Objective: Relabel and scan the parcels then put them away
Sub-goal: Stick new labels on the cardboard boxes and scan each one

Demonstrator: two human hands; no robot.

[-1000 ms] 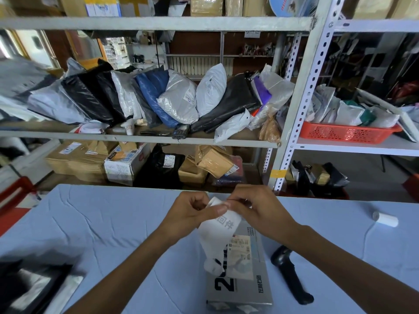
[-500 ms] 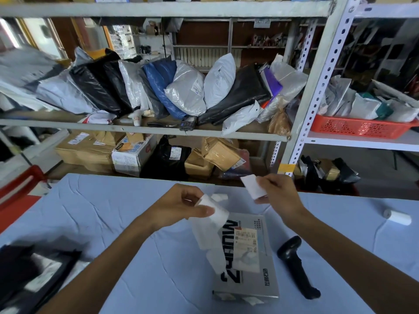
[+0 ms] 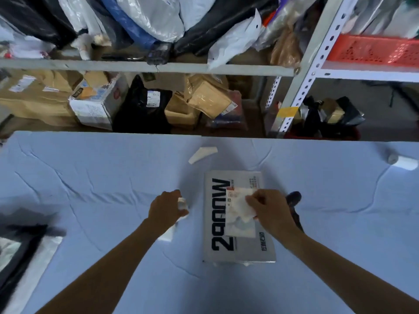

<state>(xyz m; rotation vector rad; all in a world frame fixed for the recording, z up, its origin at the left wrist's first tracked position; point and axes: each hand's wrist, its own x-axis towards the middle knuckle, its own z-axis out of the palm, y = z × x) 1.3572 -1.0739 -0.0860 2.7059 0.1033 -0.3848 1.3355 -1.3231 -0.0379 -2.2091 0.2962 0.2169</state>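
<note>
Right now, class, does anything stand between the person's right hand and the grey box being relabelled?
Nothing visible does. The right hand holds the white label down on top of the grey box. The left hand grips crumpled white paper to the box's left, clear of it.

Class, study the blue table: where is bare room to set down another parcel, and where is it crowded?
Free: the cloth left of the paper scrap, between its far edge and the black bags; also the stretch between the scanner and the label roll. Crowded: the middle, where the left hand and right hand work at the grey box.
</note>
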